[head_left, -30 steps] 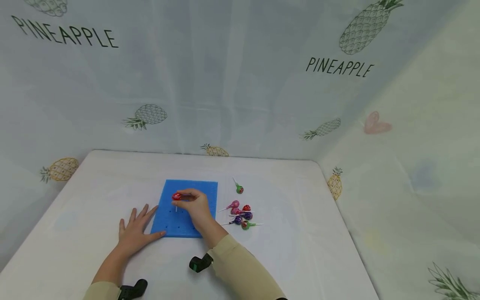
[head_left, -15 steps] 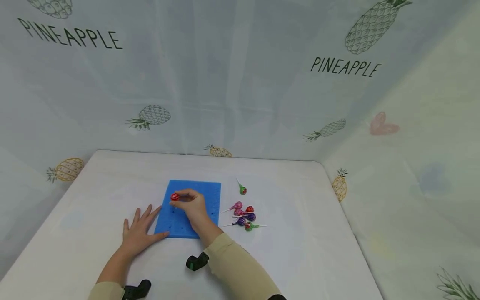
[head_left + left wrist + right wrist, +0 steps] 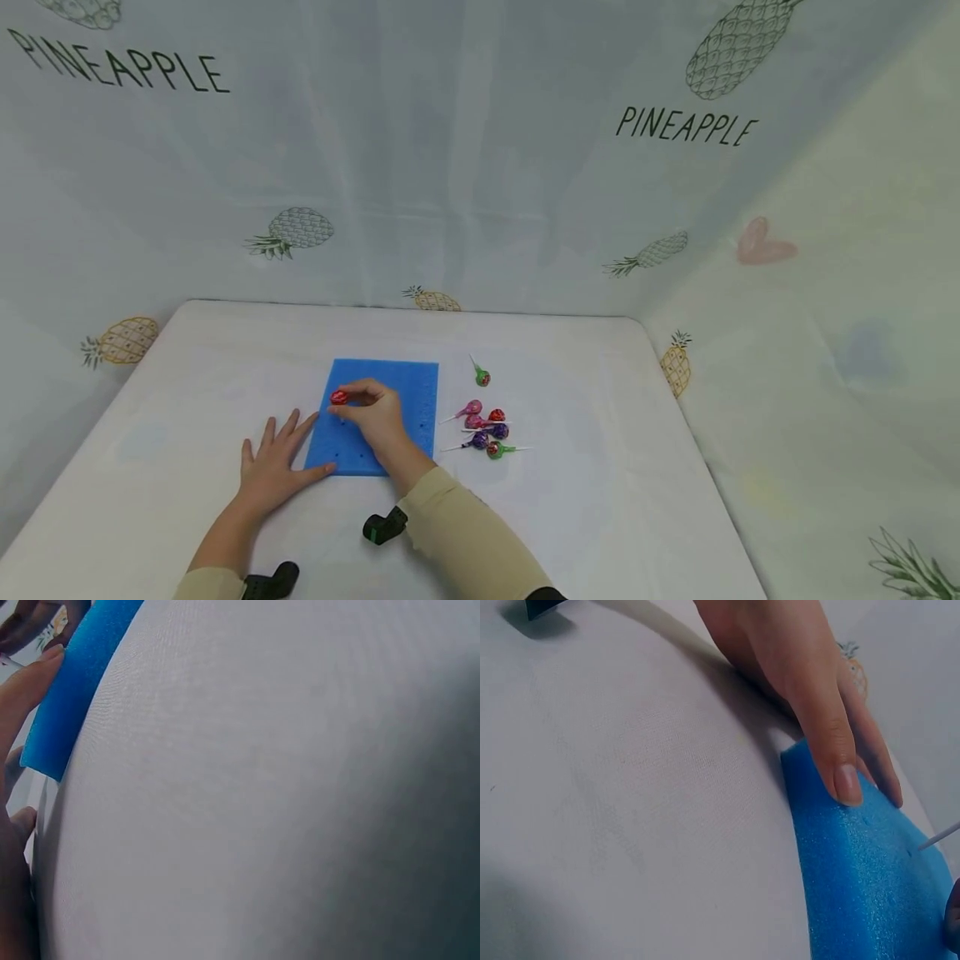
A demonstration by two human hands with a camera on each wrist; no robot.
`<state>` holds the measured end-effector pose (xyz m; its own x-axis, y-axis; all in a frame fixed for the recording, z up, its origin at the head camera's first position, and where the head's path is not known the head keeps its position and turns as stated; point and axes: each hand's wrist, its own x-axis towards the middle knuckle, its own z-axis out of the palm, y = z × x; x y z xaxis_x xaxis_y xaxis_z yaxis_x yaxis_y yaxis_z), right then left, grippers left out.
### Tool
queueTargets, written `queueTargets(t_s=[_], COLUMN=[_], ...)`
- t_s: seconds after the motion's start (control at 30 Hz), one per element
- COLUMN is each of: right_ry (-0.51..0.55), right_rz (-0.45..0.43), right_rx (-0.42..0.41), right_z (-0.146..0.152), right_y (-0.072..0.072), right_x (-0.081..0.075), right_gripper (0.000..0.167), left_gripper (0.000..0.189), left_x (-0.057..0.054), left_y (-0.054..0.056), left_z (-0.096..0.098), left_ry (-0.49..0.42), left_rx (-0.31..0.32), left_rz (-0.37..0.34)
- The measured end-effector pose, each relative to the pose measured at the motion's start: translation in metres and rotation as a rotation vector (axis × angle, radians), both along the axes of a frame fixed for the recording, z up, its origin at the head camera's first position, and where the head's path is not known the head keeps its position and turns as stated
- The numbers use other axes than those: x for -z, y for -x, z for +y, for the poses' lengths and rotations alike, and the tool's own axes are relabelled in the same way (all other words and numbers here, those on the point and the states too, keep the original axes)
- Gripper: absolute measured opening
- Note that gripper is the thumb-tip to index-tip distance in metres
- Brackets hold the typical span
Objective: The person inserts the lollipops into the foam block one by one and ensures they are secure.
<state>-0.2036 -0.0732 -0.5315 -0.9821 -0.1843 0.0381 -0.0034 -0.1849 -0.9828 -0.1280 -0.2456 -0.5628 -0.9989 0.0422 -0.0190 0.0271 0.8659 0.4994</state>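
Observation:
A blue foam block (image 3: 367, 458) with small holes lies flat on the white table. Over its left part my right hand (image 3: 378, 417) pinches a red-wrapped lollipop (image 3: 339, 397) between thumb and fingers, stick downward. In the right wrist view the white stick (image 3: 939, 837) slants with its tip at or close to a hole in the foam; whether it has entered I cannot tell. My left hand (image 3: 270, 471) lies spread at the block's left side, its thumb (image 3: 846, 784) resting on the near left corner and its fingertips by the left edge.
Right of the block lies a loose cluster of lollipops, with a pink one (image 3: 472, 407), a purple one (image 3: 480, 440) and a green one (image 3: 495, 450) among them. Another green lollipop (image 3: 482, 377) lies apart, farther back. A pineapple-printed curtain (image 3: 465, 167) hangs behind the table (image 3: 585, 467).
My right hand has shifted slightly left across the foam block with the red lollipop still pinched. The left hand keeps its place at the block; the head view sways a little.

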Motion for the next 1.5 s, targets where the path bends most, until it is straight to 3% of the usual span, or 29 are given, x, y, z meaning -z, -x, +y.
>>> queueTargets(t_s=[0.57,0.9,1.5], right_ry=[-0.04,-0.06,-0.058], right_rz=[0.024,0.032,-0.093], right_rx=[0.023,0.017,-0.001], right_z=[-0.0015,-0.0018,-0.002], right_y=[-0.0063,-0.0034,-0.0022], right_x=[-0.0045,0.0037,0.0042], right_gripper=[0.027,0.026,0.026], left_gripper=[0.096,0.096,0.097], left_x=[-0.0015,-0.0011,-0.0062], left_y=[-0.0025,-0.0019,-0.0022], left_z=[0.0001,0.0007,0.0011], left_ry=[-0.015,-0.021,-0.008], left_rx=[0.01,0.007,0.014], left_rz=[0.002,-0.006,0.007])
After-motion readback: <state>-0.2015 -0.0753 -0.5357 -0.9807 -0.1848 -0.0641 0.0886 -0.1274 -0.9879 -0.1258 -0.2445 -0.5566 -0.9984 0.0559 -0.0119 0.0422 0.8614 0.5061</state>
